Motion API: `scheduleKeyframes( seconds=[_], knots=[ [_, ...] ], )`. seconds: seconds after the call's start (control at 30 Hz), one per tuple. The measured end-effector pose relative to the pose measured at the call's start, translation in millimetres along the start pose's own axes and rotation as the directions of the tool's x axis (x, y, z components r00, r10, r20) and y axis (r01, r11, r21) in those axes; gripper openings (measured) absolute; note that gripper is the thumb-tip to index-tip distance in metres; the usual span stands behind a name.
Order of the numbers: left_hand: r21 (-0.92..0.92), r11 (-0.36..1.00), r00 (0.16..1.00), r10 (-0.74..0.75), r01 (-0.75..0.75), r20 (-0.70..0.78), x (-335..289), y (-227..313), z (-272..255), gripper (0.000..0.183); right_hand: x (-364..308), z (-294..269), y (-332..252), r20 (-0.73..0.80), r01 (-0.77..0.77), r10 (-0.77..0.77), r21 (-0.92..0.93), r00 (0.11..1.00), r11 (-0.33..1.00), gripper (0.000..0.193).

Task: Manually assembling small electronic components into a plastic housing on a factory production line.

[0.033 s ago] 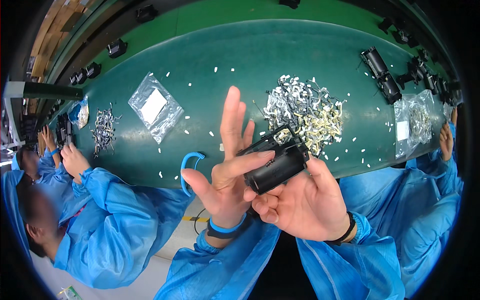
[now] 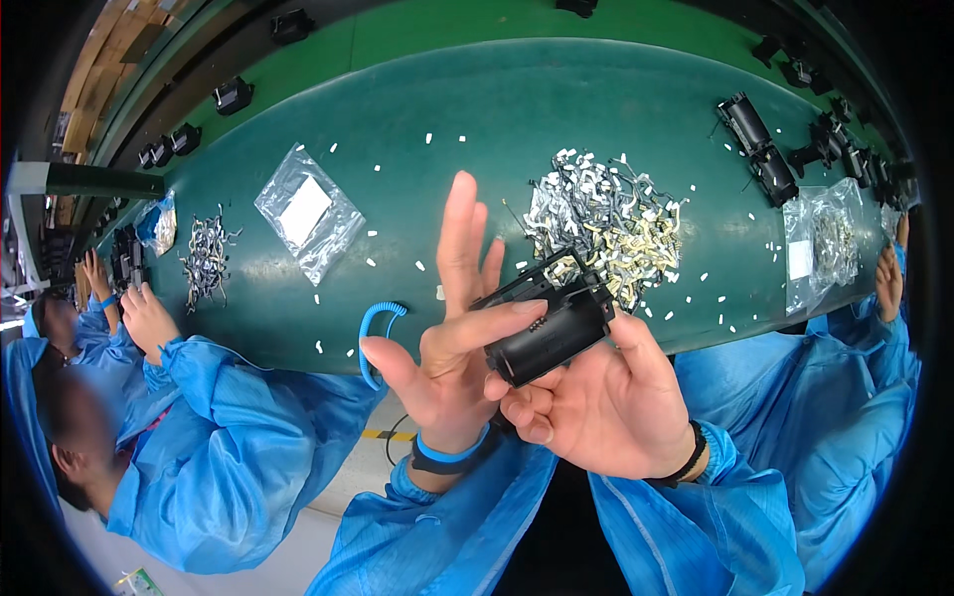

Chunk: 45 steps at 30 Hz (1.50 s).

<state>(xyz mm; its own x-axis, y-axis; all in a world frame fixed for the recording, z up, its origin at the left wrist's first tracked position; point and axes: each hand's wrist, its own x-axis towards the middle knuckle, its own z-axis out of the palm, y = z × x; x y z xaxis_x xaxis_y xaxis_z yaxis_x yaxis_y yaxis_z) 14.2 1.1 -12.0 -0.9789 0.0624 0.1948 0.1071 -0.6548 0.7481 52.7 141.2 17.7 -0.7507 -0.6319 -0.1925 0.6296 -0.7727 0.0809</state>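
Observation:
My right hand (image 2: 606,397) grips a black, roughly cylindrical plastic part (image 2: 552,333) from below, just in front of the table's near edge. My left hand (image 2: 447,348) is beside it with the fingers spread. Its forefinger lies across the top of the part, the thumb points left and the other fingers stand upright. A blue wristband (image 2: 447,452) with a coiled blue cord (image 2: 373,333) is on my left wrist. A dark band is on the right wrist. Just beyond my hands lies a heap of small metal clips (image 2: 606,214).
The green table (image 2: 477,109) is dotted with small white bits. On it are a clear bag (image 2: 306,211), a smaller clip pile (image 2: 206,258), black parts (image 2: 760,149) at far right and another bag (image 2: 825,238). A co-worker in blue (image 2: 179,447) sits at my left; another person's hand (image 2: 887,278) is at right.

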Motion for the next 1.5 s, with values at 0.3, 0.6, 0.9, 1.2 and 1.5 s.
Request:
scheduleKeyframes(
  seconds=[0.3, 0.6, 0.9, 1.2, 1.5],
  knots=[
    [0.142, 0.97, 0.98, 0.193, -0.199, 0.055, 0.5, -4.4, -9.7, 0.102, -0.5, 1.7, 0.7, -0.029, 0.041, -0.042, -0.047, 0.999, 0.998, 0.066],
    [0.443, 0.869, 0.971, 0.24, -0.221, 0.013, -2.7, 5.8, -1.5, 0.046, 3.2, -0.2, 3.2, -0.112, 0.177, -0.222, -0.314, 0.969, 0.933, 0.056],
    [0.651, 0.663, 0.924, 0.336, -0.37, 0.183, 2.8, 11.6, 0.1, 0.038, 4.6, -2.3, 5.6, -0.123, 0.169, -0.243, -0.428, 0.962, 0.888, 0.047],
    [0.647, 0.677, 0.934, 0.297, -0.352, 0.198, 0.3, 13.8, 6.8, 0.047, 4.5, -3.2, 3.7, -0.095, 0.153, -0.218, -0.452, 0.971, 0.879, 0.049],
    [0.717, 0.587, 0.913, 0.369, -0.376, 0.176, 6.1, 18.7, 6.6, 0.048, 5.0, -2.3, 5.6, -0.13, 0.17, -0.307, -0.604, 0.943, 0.779, 0.054]
  ],
)
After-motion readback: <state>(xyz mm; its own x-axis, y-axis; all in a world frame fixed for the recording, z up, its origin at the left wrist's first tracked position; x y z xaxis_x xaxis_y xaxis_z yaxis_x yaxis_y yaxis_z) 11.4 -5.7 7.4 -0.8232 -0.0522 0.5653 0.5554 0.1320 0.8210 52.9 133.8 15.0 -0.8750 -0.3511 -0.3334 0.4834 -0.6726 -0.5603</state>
